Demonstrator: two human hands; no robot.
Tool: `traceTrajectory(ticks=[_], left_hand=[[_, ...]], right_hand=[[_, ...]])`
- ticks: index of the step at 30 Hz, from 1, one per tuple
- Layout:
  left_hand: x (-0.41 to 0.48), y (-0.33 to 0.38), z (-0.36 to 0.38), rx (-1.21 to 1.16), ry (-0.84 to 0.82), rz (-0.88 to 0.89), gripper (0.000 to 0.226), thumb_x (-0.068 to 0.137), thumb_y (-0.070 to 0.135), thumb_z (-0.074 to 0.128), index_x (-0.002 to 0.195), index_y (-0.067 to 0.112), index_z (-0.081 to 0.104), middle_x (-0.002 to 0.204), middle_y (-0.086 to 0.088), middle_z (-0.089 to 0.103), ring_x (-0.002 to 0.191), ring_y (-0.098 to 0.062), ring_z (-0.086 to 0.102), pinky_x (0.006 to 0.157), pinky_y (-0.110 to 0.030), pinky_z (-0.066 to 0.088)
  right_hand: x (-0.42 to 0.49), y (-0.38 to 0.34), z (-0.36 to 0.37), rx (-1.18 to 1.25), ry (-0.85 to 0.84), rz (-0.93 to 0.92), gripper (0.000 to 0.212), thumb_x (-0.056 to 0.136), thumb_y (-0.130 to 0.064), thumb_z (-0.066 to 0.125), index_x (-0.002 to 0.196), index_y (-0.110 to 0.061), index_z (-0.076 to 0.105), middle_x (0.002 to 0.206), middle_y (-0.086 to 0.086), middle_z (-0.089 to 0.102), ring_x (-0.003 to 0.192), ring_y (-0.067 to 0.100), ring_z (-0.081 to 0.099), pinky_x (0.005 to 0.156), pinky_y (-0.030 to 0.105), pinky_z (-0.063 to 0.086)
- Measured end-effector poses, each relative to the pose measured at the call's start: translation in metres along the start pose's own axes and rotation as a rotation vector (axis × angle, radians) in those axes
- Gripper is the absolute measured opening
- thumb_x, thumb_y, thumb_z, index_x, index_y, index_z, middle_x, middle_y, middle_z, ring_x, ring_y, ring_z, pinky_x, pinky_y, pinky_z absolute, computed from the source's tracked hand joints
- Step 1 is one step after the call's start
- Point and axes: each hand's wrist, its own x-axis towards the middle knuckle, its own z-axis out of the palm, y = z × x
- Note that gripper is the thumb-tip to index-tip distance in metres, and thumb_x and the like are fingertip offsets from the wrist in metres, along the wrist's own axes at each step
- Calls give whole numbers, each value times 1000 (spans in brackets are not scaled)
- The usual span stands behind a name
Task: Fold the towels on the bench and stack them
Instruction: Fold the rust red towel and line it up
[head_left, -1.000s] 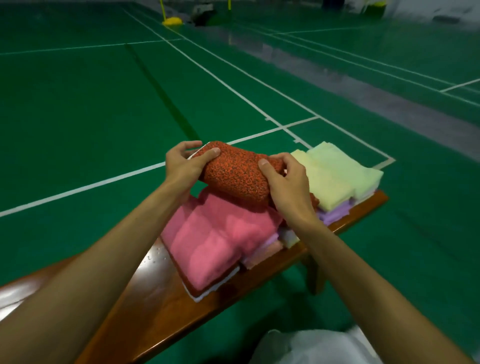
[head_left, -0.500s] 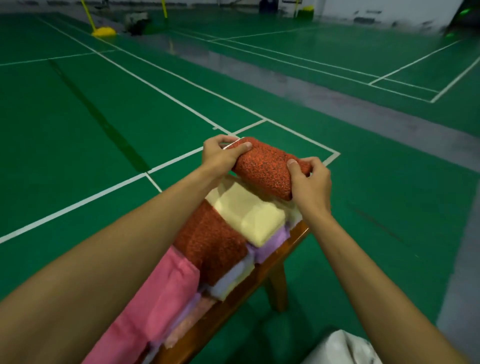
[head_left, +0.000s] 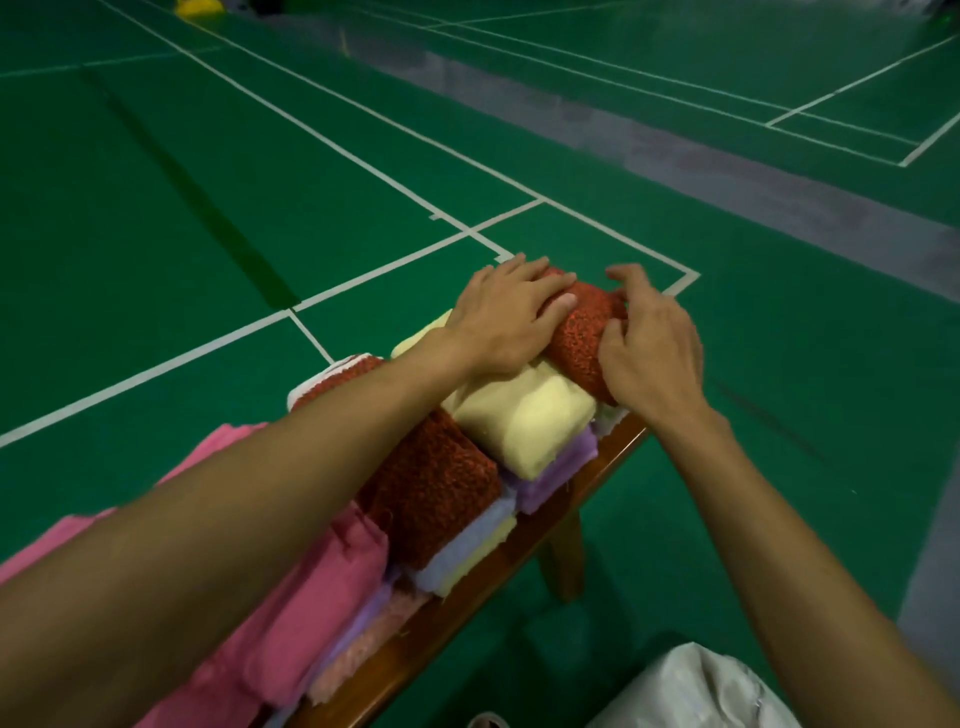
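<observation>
A folded rust-red towel (head_left: 582, 338) lies on top of the far stack at the end of the wooden bench (head_left: 587, 483). My left hand (head_left: 509, 317) rests flat on its left side with fingers stretched out. My right hand (head_left: 649, 343) hovers at its right side, fingers spread and loosely bent, the thumb touching the towel. Beside it lies a folded pale yellow towel (head_left: 524, 421) over a lilac towel (head_left: 558, 473). Nearer me sit another rust-red towel (head_left: 431, 493) on a stack and pink towels (head_left: 322, 603).
The bench stands on a green court floor (head_left: 260, 182) with white lines. A bench leg (head_left: 566, 551) shows below the far end. A white bag (head_left: 696, 691) lies on the floor at the bottom right. A yellow object (head_left: 200, 6) sits far off at the top.
The rust-red towel went from held in the air to lying on the far stack. Both hands loosened their grip; the left now lies flat on it, the right has opened.
</observation>
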Motion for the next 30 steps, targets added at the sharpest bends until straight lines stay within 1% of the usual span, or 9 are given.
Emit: traceTrajectory(ticks=[2,5,11,15,17,19,22,27,30], left_hand=[[2,-6,4,-45,-79,-50,52,108,56,25,156,41,40,168,-1,30,156,-26,21,126,-53,14],[-2,-11,17,-43,-75,-41,56,105,60,22,157,43,36,169,0,27,156,-26,21,125,-55,17],[-10,-5,20,5,-74,-35,66,98,65,16,157,41,36,167,-1,30,154,-28,24,123,-56,22],[-16,1,3,-20,-97,-80,57,106,62,20,160,43,27,171,0,20,157,-27,16,125,-58,11],[-28,4,-9,-28,-81,-91,56,107,60,21,161,45,21,173,1,12,159,-26,9,126,-58,5],[-47,5,-26,-23,-69,-93,56,108,57,23,162,45,17,174,3,6,160,-23,3,127,-57,1],[-84,3,-56,14,-60,-93,56,109,55,26,163,42,18,174,1,5,160,-23,2,127,-55,1],[-152,-5,-100,60,-39,-146,70,97,64,17,161,40,24,172,-1,17,159,-24,11,127,-52,10],[-194,-14,-123,90,-13,-197,72,96,66,18,161,37,26,171,-1,21,158,-24,16,126,-50,14]], right_hand=[[5,-3,-2,-66,-145,-55,43,100,-30,36,139,-26,55,125,10,67,111,34,61,95,45,47],[2,5,7,-188,-278,-37,51,104,-39,25,152,-32,39,132,13,62,111,36,60,91,47,46],[-3,18,18,-181,-314,39,52,102,-45,22,153,-38,31,120,16,63,100,36,59,80,45,41],[3,11,0,-186,-367,3,62,97,-49,16,156,-37,28,143,16,54,122,38,53,101,54,44],[5,5,-11,-224,-356,-20,62,100,-50,20,160,-35,23,162,15,34,141,40,38,113,59,32],[4,-3,-25,-228,-313,-56,64,100,-52,22,161,-35,22,169,13,21,151,38,25,119,61,22],[-5,-23,-46,-181,-284,-143,71,93,-55,21,161,-33,26,170,10,19,154,35,20,123,59,18],[-34,-66,-57,-115,-358,-320,73,95,-55,36,161,-24,28,169,7,23,154,31,22,123,54,22],[-56,-99,-52,-89,-419,-399,84,88,-66,26,160,-23,29,168,6,26,153,28,23,122,50,26]])
